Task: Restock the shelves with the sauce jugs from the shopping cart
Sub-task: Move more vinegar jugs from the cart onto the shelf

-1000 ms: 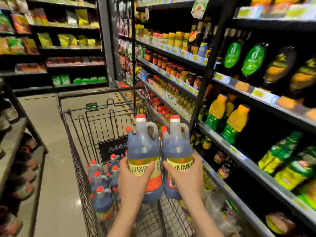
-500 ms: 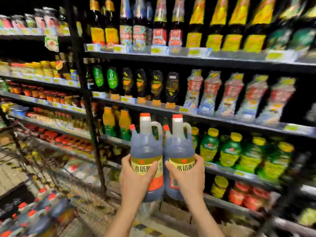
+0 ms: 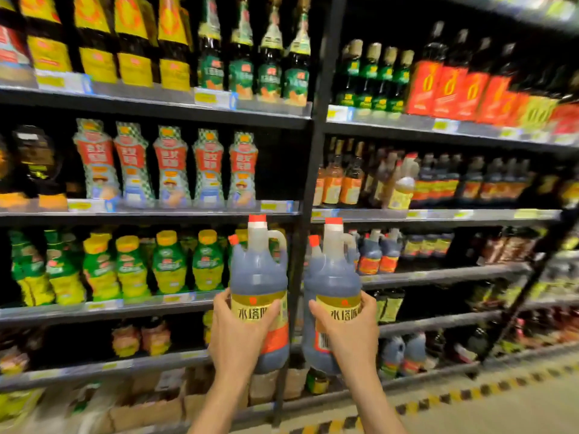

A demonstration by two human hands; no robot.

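Head view: the left hand is wrapped round the belly of one dark vinegar jug, thumb across the yellow label, fingers curled behind. The right hand is clamped the same way on a second vinegar jug. Both jugs stand upright with red caps up, just beside each other but apart, held in the air in front of the black shelf upright.

At about 2 o'clock from the right-hand jug, matching shelved jugs sit on the third shelf of the right bay. That looks like the likely home for these two, though the blur leaves the labels unread. To the left, at 9 o'clock, are green and yellow squeeze bottles, a different product, so that bay is likely wrong.

To do this step well, I would judge:
- Carry both jugs to the right, past the upright, before reaching in.
- Keep them vertical; the liquid load is heavy and a grip low on the body could let the top tip.
- Set one down at a time, bottom first, beside the shelved ones with the label facing out.
- Mind the shelf above; the tall necks may have little room under its lip.

The cart is not in sight here.
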